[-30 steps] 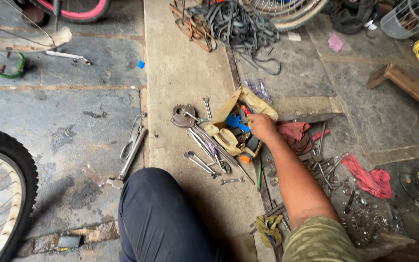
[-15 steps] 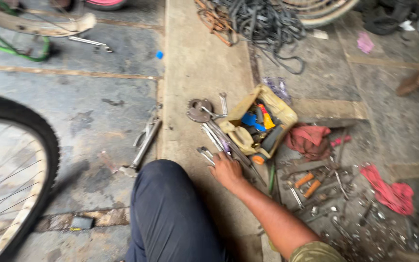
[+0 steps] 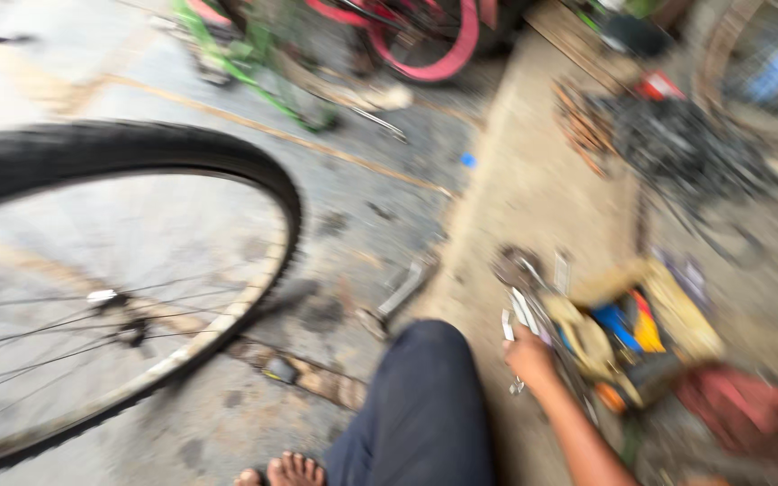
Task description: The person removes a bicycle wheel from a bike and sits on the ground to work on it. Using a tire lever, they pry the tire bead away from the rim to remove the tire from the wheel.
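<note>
The right hand (image 3: 529, 358) closes around a slim silver metal wrench (image 3: 508, 326) beside the open tan tool pouch (image 3: 641, 328); picking up looks underway; left hand unseen; lifting needs firm grip.

A cracked concrete floor (image 3: 389, 207) carries everything: a bicycle wheel (image 3: 92, 297) at left, scattered metal wrenches (image 3: 520, 315) and an open yellow tool pouch (image 3: 641, 328) at right.
</note>
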